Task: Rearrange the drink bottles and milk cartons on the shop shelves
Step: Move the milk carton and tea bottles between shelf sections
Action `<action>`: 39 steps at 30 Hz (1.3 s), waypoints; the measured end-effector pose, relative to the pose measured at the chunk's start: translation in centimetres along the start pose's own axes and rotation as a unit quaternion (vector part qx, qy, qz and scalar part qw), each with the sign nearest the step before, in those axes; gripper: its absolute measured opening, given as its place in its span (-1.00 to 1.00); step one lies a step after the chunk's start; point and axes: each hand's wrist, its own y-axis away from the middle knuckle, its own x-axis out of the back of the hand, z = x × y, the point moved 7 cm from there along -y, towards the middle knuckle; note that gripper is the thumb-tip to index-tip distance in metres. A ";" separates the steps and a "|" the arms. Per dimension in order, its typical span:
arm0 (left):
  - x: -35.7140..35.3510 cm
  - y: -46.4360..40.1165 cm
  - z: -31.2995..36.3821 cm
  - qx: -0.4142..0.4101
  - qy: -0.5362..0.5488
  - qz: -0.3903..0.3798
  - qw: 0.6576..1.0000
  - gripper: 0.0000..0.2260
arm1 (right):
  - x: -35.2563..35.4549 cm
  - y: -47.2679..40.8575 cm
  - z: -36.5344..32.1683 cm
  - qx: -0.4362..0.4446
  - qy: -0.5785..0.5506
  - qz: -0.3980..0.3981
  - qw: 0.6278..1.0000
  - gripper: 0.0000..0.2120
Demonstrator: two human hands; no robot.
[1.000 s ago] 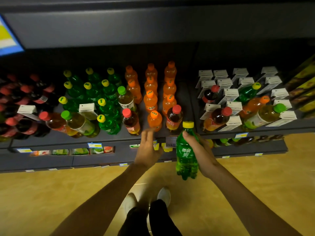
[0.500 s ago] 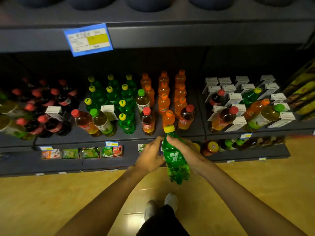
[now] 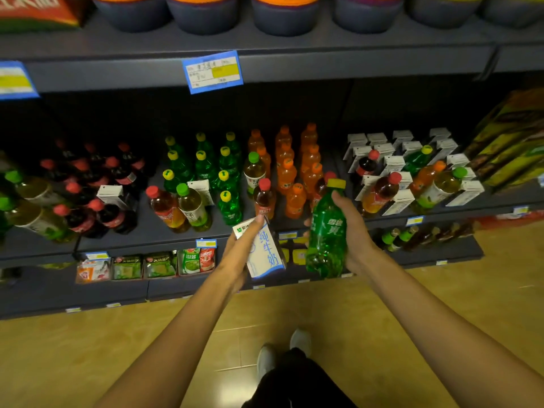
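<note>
Nearest the camera, the person's two forearms reach out over the tan floor toward the shelves. The left hand [image 3: 240,254] now grips a white milk carton [image 3: 263,250] with blue lettering, fingers curled round its upper end; half a second ago this hand held nothing and was only meeting the bottle. The right hand [image 3: 351,228] wraps its fingers round a green soda bottle [image 3: 326,231] with a yellow cap, as it did a second ago, carrying it tilted just in front of the middle shelf [image 3: 141,231]. Both items hang in the air just short of the shelf edge, the carton just left of the bottle. Beyond them the shelf shows rows partly sorted: green bottles [image 3: 203,166] left of centre, orange bottles [image 3: 294,160] in the middle, and white milk cartons [image 3: 391,151] to the right with stray bottles lying among them. The carton in hand probably belongs with that right-hand group and the green bottle with its own rows, so the sorting looks well under way yet far from finished. Farther up, a blue price tag [image 3: 212,71] hangs from the upper shelf.
</note>
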 end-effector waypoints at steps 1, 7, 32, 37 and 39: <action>0.1 0.2 -0.2 0.008 0.001 -0.008 1.000 -0.40 | 0.0 0.2 0.4 -0.007 -0.004 0.002 1.000 -0.52; 1.0 1.0 -1.3 0.016 -0.007 0.007 1.000 -0.11 | -0.5 0.9 2.9 -0.047 -0.024 0.019 0.998 -0.42; 8.7 0.2 -0.3 0.022 0.090 0.123 0.988 -0.54 | -5.7 -5.2 8.1 -0.203 0.048 -0.038 0.977 -0.37; 11.4 -0.8 1.9 -0.011 0.098 0.135 0.986 -0.59 | -6.1 -6.2 8.3 -0.208 0.067 -0.028 0.975 -0.35; 11.9 -1.7 3.7 -0.023 0.109 0.117 0.987 -0.57 | -6.8 -6.6 8.2 -0.212 0.066 -0.024 0.975 -0.34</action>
